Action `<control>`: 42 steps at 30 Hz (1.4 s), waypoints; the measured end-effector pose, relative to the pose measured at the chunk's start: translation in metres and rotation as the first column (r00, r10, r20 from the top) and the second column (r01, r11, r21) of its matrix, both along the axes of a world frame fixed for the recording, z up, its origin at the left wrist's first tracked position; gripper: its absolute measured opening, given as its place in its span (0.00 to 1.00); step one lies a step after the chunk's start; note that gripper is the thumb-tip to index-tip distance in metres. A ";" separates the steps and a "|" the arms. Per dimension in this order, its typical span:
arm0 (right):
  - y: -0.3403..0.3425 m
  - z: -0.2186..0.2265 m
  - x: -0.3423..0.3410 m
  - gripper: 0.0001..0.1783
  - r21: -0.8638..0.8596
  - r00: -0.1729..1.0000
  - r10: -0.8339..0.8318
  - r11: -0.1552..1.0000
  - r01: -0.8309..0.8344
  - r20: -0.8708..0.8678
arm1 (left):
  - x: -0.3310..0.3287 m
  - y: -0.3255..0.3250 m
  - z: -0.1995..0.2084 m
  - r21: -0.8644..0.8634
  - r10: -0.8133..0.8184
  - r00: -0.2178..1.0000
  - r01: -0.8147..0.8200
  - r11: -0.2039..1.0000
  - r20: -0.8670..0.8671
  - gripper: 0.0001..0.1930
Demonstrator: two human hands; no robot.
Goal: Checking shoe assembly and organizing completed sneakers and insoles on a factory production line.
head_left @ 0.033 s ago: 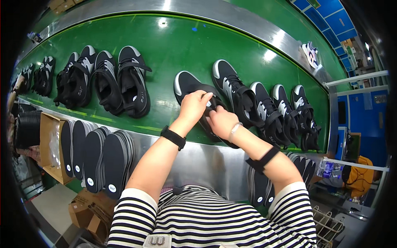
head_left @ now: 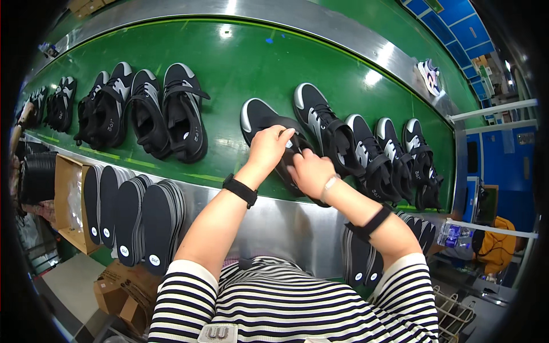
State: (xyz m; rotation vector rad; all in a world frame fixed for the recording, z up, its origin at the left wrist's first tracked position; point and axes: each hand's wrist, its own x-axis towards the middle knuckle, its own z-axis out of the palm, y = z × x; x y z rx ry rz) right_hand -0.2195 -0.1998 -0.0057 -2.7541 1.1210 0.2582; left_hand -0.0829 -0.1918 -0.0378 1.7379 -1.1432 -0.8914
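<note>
A black sneaker (head_left: 257, 117) with a silver-grey toe lies on the green belt in front of me, toe pointing away. My left hand (head_left: 266, 150) is closed on its upper near the opening, thumb and fingers pinched at the strap area. Close beside it, my right hand (head_left: 311, 174) bends its fingers into the shoe's opening; what lies between these fingertips is hidden. To the right stands a matching sneaker (head_left: 320, 117) with black laces, its side next to my right hand.
Several more black-and-grey sneakers (head_left: 184, 114) stand left and right on the green belt (head_left: 240, 63). Stacks of black insoles (head_left: 163, 226) lean along the near metal edge, beside a cardboard box (head_left: 71, 200). A white shoe (head_left: 429, 77) rests on the far metal rail. Another person's arm (head_left: 23, 117) shows far left.
My right hand and forearm have shifted slightly to the right, with the fingers still at the shoe's opening. My left hand stays in place on the sneaker.
</note>
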 end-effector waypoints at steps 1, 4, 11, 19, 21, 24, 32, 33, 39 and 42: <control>0.006 0.016 -0.009 0.20 -0.056 0.997 0.073 0.996 -0.071 0.032 | 0.001 0.000 0.001 -0.014 0.012 1.000 -0.012 1.000 0.015 0.15; 0.014 0.052 -0.021 0.19 -0.001 0.963 -0.006 1.000 0.006 -0.268 | -0.002 -0.003 -0.001 -0.058 0.045 0.995 -0.040 0.998 0.086 0.16; -0.016 0.019 -0.004 0.05 -0.057 0.980 0.189 0.980 -0.193 -0.070 | 0.004 -0.012 -0.003 -0.032 0.025 1.000 -0.024 0.999 0.011 0.16; -0.030 -0.026 0.056 0.13 0.442 0.849 0.250 0.897 -0.021 -0.466 | 0.017 0.001 -0.014 -0.174 -0.023 0.961 0.073 0.982 0.274 0.12; -0.040 -0.052 0.052 0.15 0.521 0.727 0.565 0.786 -0.332 -0.389 | 0.018 0.002 -0.017 -0.217 -0.024 0.983 0.063 0.974 0.180 0.15; -0.035 -0.079 0.030 0.18 0.405 0.767 0.443 0.876 -0.261 -0.464 | 0.014 0.008 0.005 -0.089 0.014 0.999 -0.017 0.996 -0.039 0.17; -0.025 -0.020 0.058 0.15 0.251 0.621 0.334 0.943 -0.220 -0.710 | 0.016 0.006 0.000 -0.102 0.047 0.997 -0.054 0.993 -0.064 0.16; -0.029 -0.021 0.050 0.17 0.301 0.645 0.400 0.916 -0.264 -0.652 | 0.016 0.003 -0.008 -0.124 0.040 0.997 -0.048 0.991 -0.064 0.16; -0.016 0.028 0.027 0.25 0.468 0.809 0.386 0.869 -0.159 -0.442 | 0.018 0.006 0.000 -0.110 0.099 0.992 -0.106 0.988 -0.074 0.17; -0.022 -0.011 0.029 0.29 0.530 0.669 0.451 0.842 -0.099 -0.591 | 0.017 0.004 0.001 -0.072 0.059 0.997 -0.057 0.996 0.039 0.17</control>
